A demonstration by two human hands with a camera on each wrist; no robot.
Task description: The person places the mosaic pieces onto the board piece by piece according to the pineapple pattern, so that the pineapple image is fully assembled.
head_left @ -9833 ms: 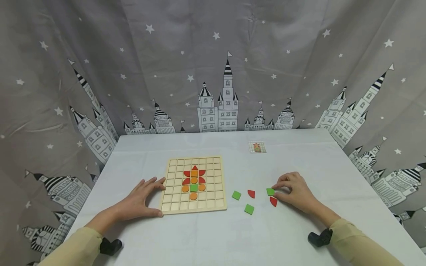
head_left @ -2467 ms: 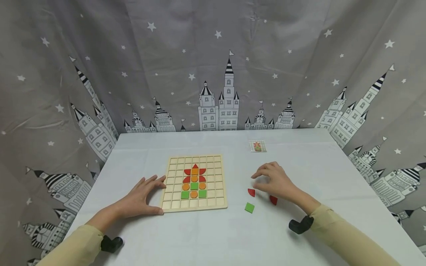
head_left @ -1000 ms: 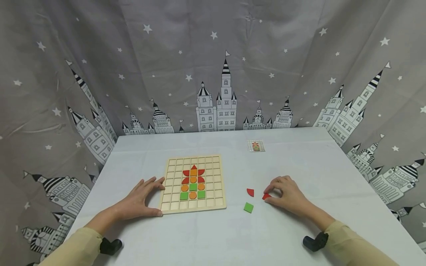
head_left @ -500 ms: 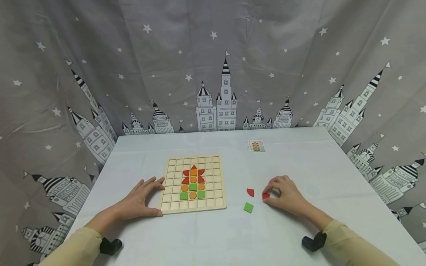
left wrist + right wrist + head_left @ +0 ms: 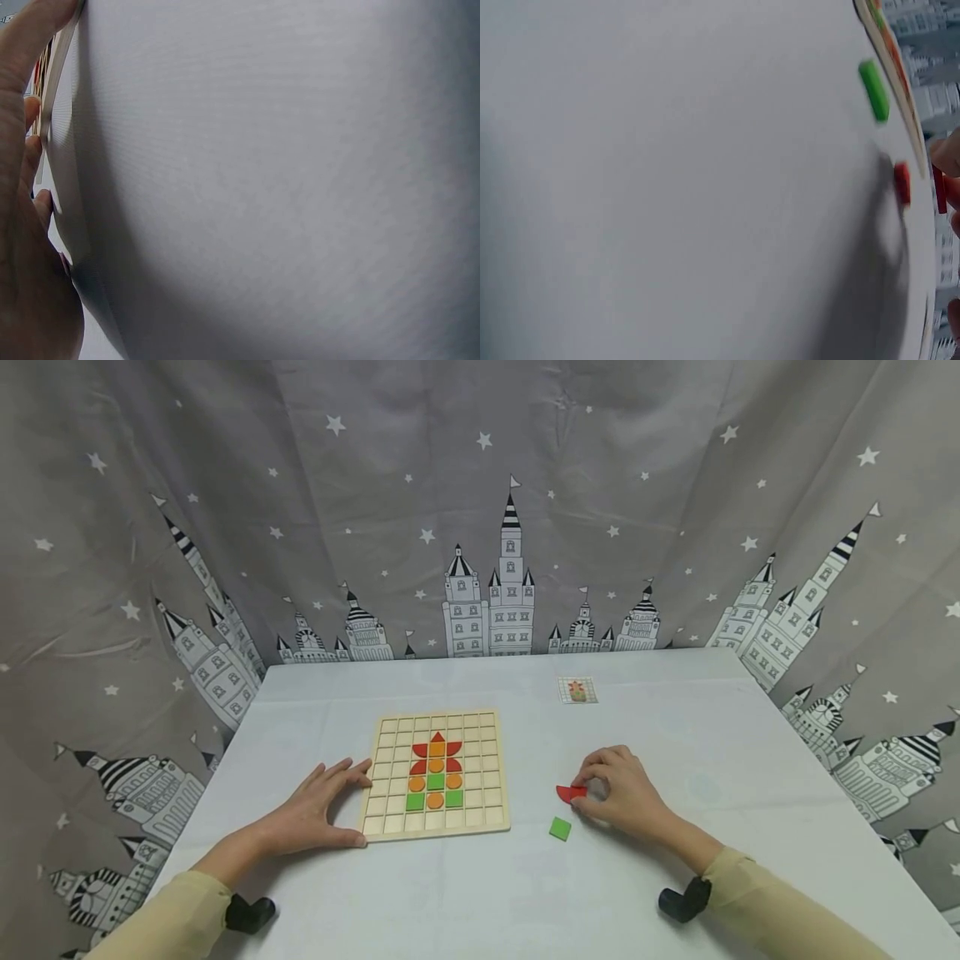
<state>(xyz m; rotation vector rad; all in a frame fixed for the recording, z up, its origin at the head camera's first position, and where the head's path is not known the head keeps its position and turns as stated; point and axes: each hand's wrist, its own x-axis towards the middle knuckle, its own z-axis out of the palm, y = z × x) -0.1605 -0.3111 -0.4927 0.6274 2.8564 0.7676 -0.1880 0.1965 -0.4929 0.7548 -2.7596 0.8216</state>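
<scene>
My left hand [image 5: 311,810] rests at the wooden grid board [image 5: 480,818], thumb at its near left corner and fingertips on its left edge, fingers fairly straight. Red, orange and green tiles form a figure in the board's middle columns. My right hand [image 5: 622,792] pinches a red quarter-circle tile [image 5: 939,189] between thumb and fingers, raised off the table in the right wrist view. Just left of it in the head view, a second red quarter-circle tile [image 5: 563,793] lies on the cloth. A green square tile [image 5: 560,828] lies nearer me.
A small picture card [image 5: 577,690] with a gridded figure lies toward the back of the white-covered table [image 5: 465,902]. Behind the table hangs a grey curtain [image 5: 360,510] printed with castles and stars.
Two green squares from the right now sit in the board's lower part. My right hand has picked up the farther red quarter-circle and moved it left beside the other. My left hand has stayed put.
</scene>
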